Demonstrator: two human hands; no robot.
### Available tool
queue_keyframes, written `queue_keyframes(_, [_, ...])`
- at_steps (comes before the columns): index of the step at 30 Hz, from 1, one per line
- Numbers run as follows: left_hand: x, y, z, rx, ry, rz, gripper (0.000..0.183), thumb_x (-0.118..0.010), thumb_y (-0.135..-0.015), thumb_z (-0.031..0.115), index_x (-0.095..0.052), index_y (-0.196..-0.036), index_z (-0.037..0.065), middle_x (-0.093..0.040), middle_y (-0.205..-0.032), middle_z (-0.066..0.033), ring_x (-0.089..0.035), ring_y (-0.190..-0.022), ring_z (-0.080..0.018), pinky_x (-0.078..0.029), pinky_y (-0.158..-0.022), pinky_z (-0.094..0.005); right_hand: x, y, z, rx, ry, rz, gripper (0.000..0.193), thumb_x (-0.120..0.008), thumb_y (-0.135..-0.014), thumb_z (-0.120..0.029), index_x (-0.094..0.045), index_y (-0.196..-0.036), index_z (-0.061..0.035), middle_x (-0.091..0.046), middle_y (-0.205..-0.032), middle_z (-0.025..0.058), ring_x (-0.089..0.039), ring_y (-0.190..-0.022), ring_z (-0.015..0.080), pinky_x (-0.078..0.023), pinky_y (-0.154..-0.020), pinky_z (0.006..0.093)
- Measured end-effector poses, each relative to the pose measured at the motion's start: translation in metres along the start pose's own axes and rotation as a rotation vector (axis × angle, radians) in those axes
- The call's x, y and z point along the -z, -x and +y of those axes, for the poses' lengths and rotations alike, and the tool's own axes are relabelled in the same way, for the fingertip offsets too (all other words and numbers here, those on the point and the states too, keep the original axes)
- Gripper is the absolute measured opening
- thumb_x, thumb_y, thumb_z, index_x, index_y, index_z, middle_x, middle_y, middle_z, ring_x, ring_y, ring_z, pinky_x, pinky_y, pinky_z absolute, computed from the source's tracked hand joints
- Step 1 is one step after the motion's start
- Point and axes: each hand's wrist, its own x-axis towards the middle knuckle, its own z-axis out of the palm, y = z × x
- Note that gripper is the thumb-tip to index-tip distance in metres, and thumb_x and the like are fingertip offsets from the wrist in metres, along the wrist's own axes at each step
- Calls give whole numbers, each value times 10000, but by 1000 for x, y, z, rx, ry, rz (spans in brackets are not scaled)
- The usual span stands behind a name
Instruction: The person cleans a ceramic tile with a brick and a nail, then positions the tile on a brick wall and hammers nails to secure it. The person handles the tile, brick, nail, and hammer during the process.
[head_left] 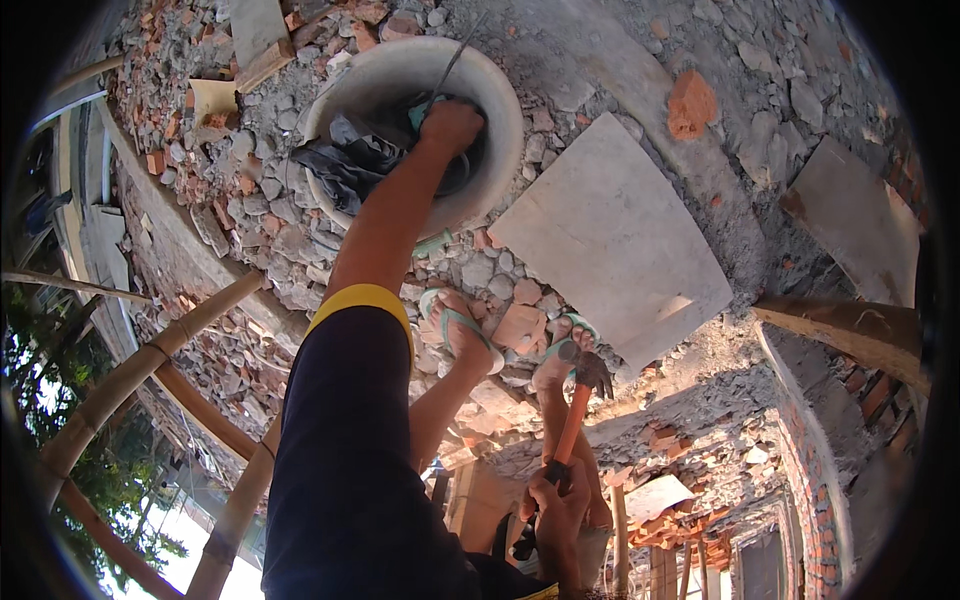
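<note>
A round, pale grey tub (505,130) stands on the rubble, and my left hand (452,125) reaches down into it. Its fingers are curled closed beside a teal piece (418,115) and a thin dark rod (458,55) that sticks out past the rim; what they grip is hidden. Crumpled dark cloth (350,160) fills the tub's left side and hangs over the edge. Low in the view, my right hand (560,505) is wrapped around the grip of a claw hammer (573,425) with an orange shaft. The hammer's dark head points up, in front of my right foot.
My sandalled feet (460,330) stand among broken brick and stone. A flat grey slab (620,240) lies right of the tub. A loose brick chunk (692,104) sits farther right. Bamboo poles (150,380) cross at the left, and a wooden beam (850,330) juts in at the right.
</note>
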Motion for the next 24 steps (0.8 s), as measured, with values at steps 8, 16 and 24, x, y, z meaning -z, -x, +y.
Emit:
queue_keyframes(8, [16,8,-28,-17,169,-32,196,-622,-827,172,-741,-980,202,-710,-966,-101,-678,-967,-310,-548,-827,-457,-6,-1,3,-54,-84,-55,273,-571,-808,49,-487,-1066,20,-535,-718,63,-477,-443,131,-398,-419,271])
queue_keyframes(16, [48,18,-42,169,230,-7,187,-627,-809,161,-758,-941,172,-713,-1021,-107,-666,-989,-305,-530,-845,-454,-4,-6,2,-47,-150,-69,278,-585,-821,76,-501,-1083,32,-555,-742,73,-486,-456,123,-384,-403,259])
queue_keyframes(24, [18,11,-15,-154,-156,151,169,-618,-806,208,-775,-852,164,-691,-1025,-43,-615,-1101,-245,-459,-978,-380,-3,-7,-2,-77,-137,-85,269,-597,-826,65,-513,-1078,24,-554,-751,72,-486,-462,123,-382,-398,265])
